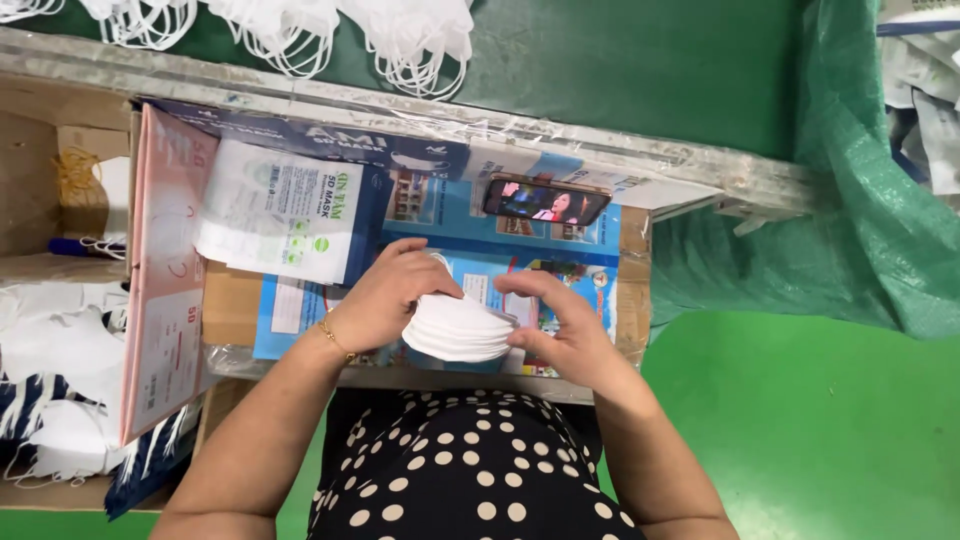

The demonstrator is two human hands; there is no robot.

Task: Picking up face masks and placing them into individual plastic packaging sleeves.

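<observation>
1. The left hand is gripping the left side of a stack of white face masks, its fingers curled over the top.
2. The right hand is pressing the stack's right side, its fingers clasping the edge.
3. The stack is sitting at the near edge of the desk, just above the person's dotted clothing.
4. A white printed pouch is lying to the far left of the hands.
5. A phone is leaning at the far side, its screen glowing.
6. Loose masks are hanging beyond the desk.
</observation>
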